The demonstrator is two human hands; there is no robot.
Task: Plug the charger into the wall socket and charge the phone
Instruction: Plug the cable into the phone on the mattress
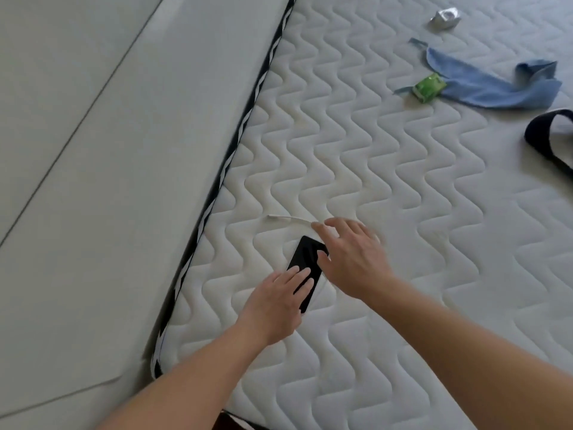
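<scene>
A black phone lies screen up on the white quilted mattress, close to its left edge. My left hand rests flat with its fingertips on the phone's lower half. My right hand hovers spread over the phone's right side, its thumb touching the phone's edge. A thin white charging cable lies just beyond the phone, its plug end pointing left; my right index fingertip is at the cable. No wall socket or charger block is in view.
A grey upholstered panel runs along the mattress's left edge, which has black and white trim. Far right lie a blue cloth, a green packet, a crumpled silver wrapper and a dark strap.
</scene>
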